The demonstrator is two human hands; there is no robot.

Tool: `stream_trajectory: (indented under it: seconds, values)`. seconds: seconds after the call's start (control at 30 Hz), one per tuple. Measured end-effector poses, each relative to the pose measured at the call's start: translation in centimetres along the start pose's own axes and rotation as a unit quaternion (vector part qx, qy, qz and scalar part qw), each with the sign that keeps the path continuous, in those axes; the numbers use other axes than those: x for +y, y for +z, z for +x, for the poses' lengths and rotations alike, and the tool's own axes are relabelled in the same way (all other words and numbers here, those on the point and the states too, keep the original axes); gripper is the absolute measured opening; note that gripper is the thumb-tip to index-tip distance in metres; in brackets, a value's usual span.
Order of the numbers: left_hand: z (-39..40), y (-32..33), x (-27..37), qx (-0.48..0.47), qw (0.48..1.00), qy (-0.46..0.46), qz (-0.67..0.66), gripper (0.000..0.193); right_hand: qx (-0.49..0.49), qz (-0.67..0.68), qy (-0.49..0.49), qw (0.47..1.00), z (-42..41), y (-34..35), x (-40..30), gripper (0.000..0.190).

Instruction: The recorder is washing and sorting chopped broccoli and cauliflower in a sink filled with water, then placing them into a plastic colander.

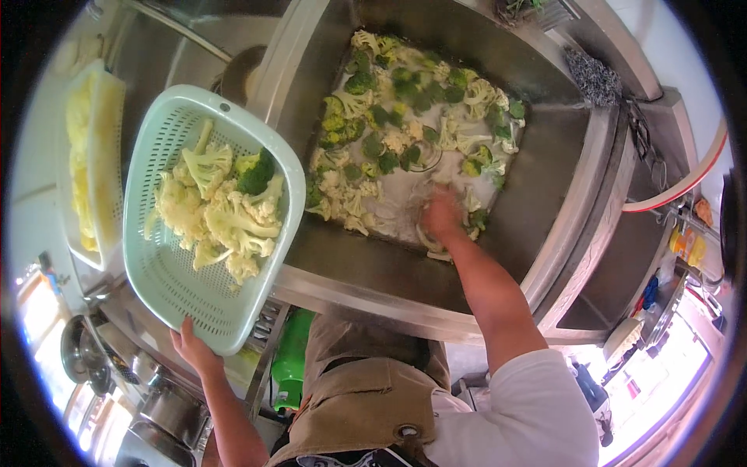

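A pale green perforated plastic basket leans over the left side of a stainless-steel sink. My left hand grips its near rim, thumb on top. Inside lie cauliflower florets and a dark green broccoli floret. In the sink, broccoli florets and cauliflower florets float in cloudy water. My right hand reaches into that water near the close side, among a few florets. It is motion-blurred and its fingertips are hidden, so its grasp is unclear.
A white perforated basket with yellow pieces stands at the far left. Steel-wool scourer rests on the sink's right ledge, and a pale hose with a red stripe curves nearby. Below the counter stands a green gas cylinder; metal pots sit lower left.
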State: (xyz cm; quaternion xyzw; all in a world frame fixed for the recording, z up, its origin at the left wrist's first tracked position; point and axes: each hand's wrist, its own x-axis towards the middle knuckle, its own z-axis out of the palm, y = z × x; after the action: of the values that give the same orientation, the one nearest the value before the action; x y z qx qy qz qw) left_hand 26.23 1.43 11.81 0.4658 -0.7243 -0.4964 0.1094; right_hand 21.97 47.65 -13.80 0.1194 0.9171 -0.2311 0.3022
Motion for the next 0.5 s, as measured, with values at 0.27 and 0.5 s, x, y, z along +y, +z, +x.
stream_trajectory:
  seconds: [0.27,0.5]
  values:
    - [1.1,0.5,-0.3,-0.033,0.999,0.001,-0.034,0.032,-0.039,-0.108,-0.101,0.988,-0.1,-1.5,3.6,0.055]
    - [0.7,-1.6,-0.4,-0.004,1.0,0.013,-0.019,0.029,-0.087,0.169,-0.05,0.981,-1.8,-3.7,0.1,0.044]
